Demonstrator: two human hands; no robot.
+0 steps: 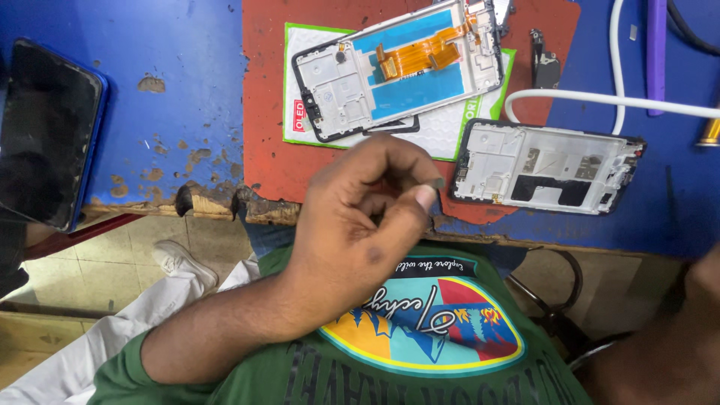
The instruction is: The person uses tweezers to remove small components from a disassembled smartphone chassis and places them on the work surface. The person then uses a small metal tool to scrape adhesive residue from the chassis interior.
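Left hand (360, 225) at near table edge, fingertips pinched on a tiny dark part (439, 182). Phone frame (546, 166) just right. Right hand (697, 300) mostly out of frame; grip indeterminate.

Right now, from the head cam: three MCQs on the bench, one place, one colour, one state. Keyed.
1. Where does the white phone frame with the orange flex cable lie?
A. on the green-edged white card on the red mat
B. on the floor
C. on the dark phone

2. What colour is the workbench top?
A. yellow
B. blue
C. white

3. How is the left hand?
A. flat on the mat
B. gripping the white cable
C. raised, fingers curled, thumb and forefinger tips close together

Key: 1 A, the green-edged white card shows under the frame, on the red mat. 2 B, chipped blue paint surrounds the mat. 3 C, the hand hovers at the bench edge, clear of the white cable.
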